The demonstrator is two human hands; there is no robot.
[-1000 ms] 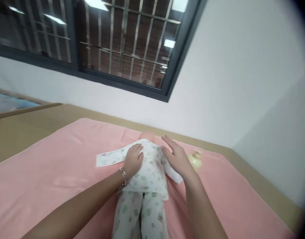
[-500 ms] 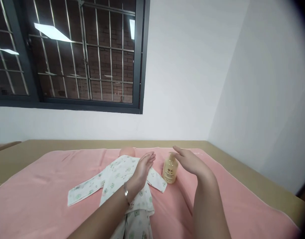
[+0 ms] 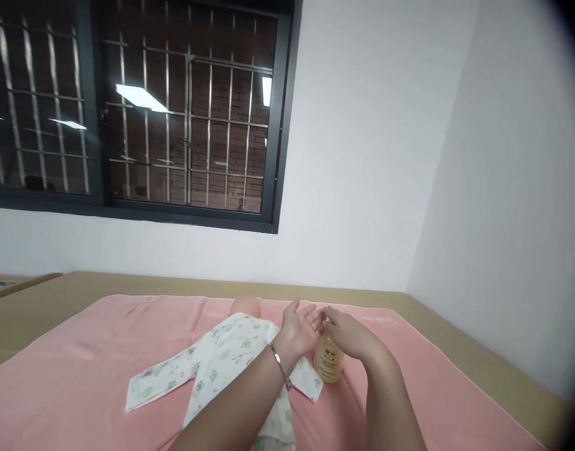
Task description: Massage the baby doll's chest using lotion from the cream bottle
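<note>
My left hand (image 3: pixel 300 329) is turned palm up with its fingers spread, just left of the pump bottle's top, and it wears a silver bracelet (image 3: pixel 280 366). Bent over the top of the yellowish pump bottle (image 3: pixel 329 360) is my right hand (image 3: pixel 351 332), which hides the pump head. The bottle stands upright on the pink blanket (image 3: pixel 146 338). A baby doll in a white patterned top (image 3: pixel 226 357) lies left of the bottle, its round bald head (image 3: pixel 246 306) towards the wall. My left forearm covers part of the doll's body, and one sleeve reaches near the bottle's base.
The blanket lies on a wooden surface (image 3: pixel 438 326) whose edge shows around it. White walls (image 3: pixel 362 156) rise behind and to the right. At the upper left is a dark-framed window (image 3: pixel 193 125) with metal bars.
My left hand has moved right towards the bottle and turned its palm up. The fingers of my right hand have come down over the pump. The view has tilted up and swung slightly left.
</note>
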